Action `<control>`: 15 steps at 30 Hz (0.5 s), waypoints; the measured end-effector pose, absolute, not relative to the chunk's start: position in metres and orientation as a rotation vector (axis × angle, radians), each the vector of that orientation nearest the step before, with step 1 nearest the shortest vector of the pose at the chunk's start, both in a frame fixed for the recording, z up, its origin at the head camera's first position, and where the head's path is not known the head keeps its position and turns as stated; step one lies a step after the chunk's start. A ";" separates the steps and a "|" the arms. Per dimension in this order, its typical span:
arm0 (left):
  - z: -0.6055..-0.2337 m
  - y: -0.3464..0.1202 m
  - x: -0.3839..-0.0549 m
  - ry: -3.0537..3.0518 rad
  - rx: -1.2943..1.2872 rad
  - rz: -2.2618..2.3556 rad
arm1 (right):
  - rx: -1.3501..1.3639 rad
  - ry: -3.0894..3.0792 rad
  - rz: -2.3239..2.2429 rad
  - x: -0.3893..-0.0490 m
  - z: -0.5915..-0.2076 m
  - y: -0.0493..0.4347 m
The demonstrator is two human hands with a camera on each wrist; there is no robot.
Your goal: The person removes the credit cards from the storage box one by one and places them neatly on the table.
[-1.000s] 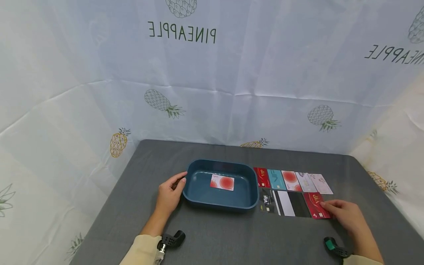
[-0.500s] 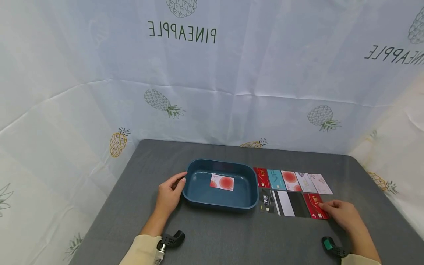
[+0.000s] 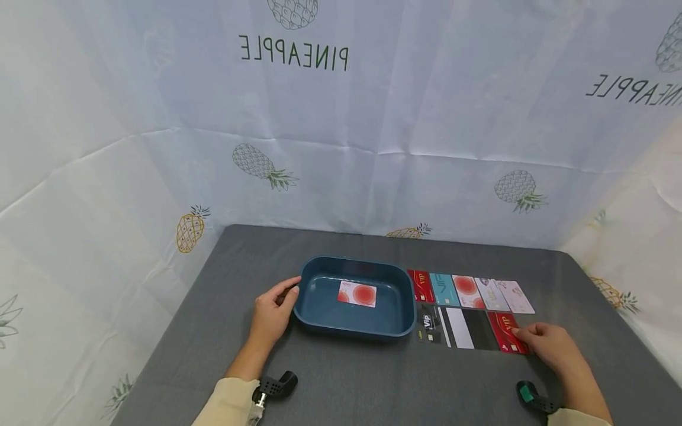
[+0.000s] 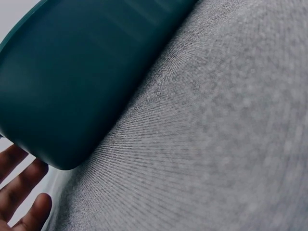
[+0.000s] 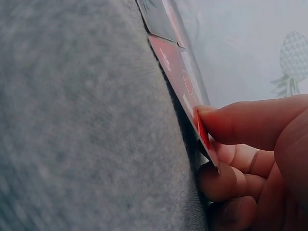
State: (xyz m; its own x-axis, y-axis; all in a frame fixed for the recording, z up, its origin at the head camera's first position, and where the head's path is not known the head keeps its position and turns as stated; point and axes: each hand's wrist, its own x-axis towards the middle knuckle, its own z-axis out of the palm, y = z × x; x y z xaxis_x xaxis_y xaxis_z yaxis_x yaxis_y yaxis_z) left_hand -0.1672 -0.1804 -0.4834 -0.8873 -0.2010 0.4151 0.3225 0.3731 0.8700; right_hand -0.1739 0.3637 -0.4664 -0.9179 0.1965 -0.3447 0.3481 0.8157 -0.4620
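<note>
In the head view a dark blue rectangular tray (image 3: pixel 356 331) stands on the grey table, with a white card bearing red circles (image 3: pixel 357 293) lying flat inside. My left hand (image 3: pixel 272 310) touches the tray's left end with loosely extended fingers; the left wrist view shows fingertips (image 4: pixel 36 169) against the outer wall (image 4: pixel 72 96). To the right, my right hand (image 3: pixel 551 346) pinches the near right edge of a red VIP card (image 3: pixel 506 332). Seen from the right wrist, the thumb (image 5: pixel 236 120) presses on top of this card (image 5: pixel 171 62), fingers are under its edge, and that edge is slightly raised.
Cards lie in two rows right of the tray: a red VIP card (image 3: pixel 421 286), a teal card (image 3: pixel 444 289), a red-circle card (image 3: pixel 468 291) and pale cards (image 3: pixel 515 296) behind; a black Vip card (image 3: pixel 428 323) and black-and-white striped cards (image 3: pixel 459 328) in front. A pineapple-printed cloth (image 3: pixel 341 118) hangs behind.
My right hand has shifted slightly left along the red VIP card, moving its thumb further onto it. The left hand and tray stay put.
</note>
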 end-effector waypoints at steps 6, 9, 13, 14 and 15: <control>-0.509 -0.188 -0.180 -2.186 -0.103 -1.527 | 0.402 2.716 -0.753 -0.171 -0.464 0.360; -0.507 -0.186 -0.179 -2.195 -0.068 -1.534 | 0.400 2.722 -0.745 -0.172 -0.465 0.360; -0.491 -0.182 -0.171 -2.202 -0.064 -1.540 | 0.396 2.735 -0.743 -0.173 -0.466 0.360; -0.486 -0.182 -0.168 -2.204 -0.067 -1.542 | 0.397 2.738 -0.745 -0.173 -0.466 0.360; -0.482 -0.181 -0.166 -2.203 -0.074 -1.544 | 0.398 2.740 -0.750 -0.174 -0.466 0.360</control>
